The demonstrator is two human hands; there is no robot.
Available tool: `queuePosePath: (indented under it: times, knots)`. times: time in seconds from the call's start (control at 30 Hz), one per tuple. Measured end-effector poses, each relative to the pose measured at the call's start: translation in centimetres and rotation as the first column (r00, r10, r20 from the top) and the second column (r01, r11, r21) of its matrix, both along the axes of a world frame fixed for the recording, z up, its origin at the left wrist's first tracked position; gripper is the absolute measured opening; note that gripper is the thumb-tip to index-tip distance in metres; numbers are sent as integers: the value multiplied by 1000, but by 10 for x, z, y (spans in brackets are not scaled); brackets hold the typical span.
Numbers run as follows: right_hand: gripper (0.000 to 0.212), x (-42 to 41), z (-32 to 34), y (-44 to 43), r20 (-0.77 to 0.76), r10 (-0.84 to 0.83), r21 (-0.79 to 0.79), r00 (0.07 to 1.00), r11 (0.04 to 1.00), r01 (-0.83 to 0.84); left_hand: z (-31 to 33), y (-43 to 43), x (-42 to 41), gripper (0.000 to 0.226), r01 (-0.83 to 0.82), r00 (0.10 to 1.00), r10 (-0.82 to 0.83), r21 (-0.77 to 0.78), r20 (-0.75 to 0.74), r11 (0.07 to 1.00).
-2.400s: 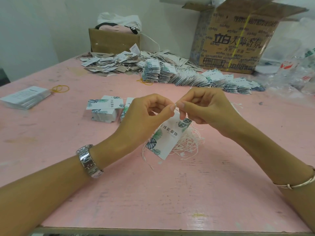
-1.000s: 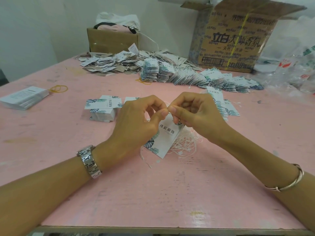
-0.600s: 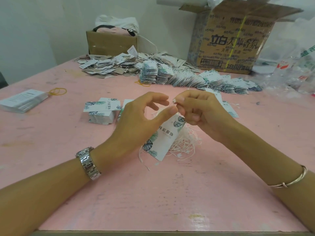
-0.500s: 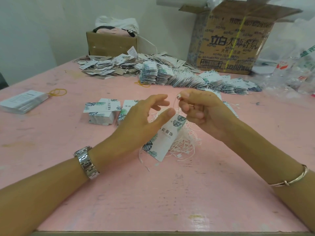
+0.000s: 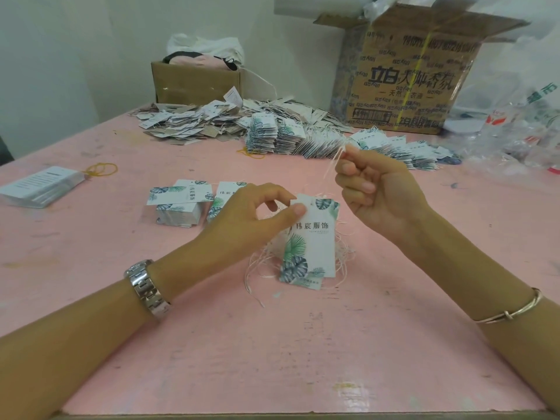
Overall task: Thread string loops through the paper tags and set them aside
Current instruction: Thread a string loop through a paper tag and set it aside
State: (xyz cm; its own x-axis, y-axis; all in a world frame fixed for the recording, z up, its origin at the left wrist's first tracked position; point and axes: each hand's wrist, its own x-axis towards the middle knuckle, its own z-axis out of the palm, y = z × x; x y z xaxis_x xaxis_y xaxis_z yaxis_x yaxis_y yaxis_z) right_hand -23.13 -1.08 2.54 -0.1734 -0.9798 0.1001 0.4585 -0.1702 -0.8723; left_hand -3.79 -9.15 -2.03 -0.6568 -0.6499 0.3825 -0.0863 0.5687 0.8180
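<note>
My left hand (image 5: 242, 219) pinches the top corner of a white paper tag (image 5: 312, 241) printed with green leaves, held upright over the pink table (image 5: 272, 344). A second tag shows behind its lower edge. My right hand (image 5: 375, 192) grips a white string loop (image 5: 331, 168) and holds it up and to the right of the tag, the string running down toward the tag's hole. A tangle of loose white strings (image 5: 263, 268) lies on the table under the tag.
Two stacks of unthreaded tags (image 5: 178, 204) lie left of my hands. Rows of strung tags (image 5: 318, 140) and a loose heap (image 5: 188, 122) fill the back, before two cardboard boxes (image 5: 406, 77). A card stack (image 5: 42, 184) and rubber bands (image 5: 101, 169) lie far left.
My right hand has drawn the string up and away to the right. My left hand has separated from it, and the tag now hangs more upright.
</note>
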Motion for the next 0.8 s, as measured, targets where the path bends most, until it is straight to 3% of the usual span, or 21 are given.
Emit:
queuePosePath:
  times: [0.2,0.4,0.53,0.63,0.8]
  knots:
    - [13,-7,-6,-6,24,-98,57,995,994,97,9,2,1,24,113,989,-101,109,-112,988]
    - [4,-15,-24,-16,-147,-198,127,969,968,217,12,2,1,23,145,974,-87,284,-208,948]
    - [30,-18,-31,-17,-306,-142,164,941,966,199,13,0,-1,27,154,956,-26,425,-293,892]
    - [15,-14,-32,-15,-482,-149,153,863,956,251,13,-3,-1,19,116,936,73,497,-345,860]
    - [36,3,-22,-9,-569,-128,-1,813,988,155,10,-10,0,18,-7,897,229,506,-377,862]
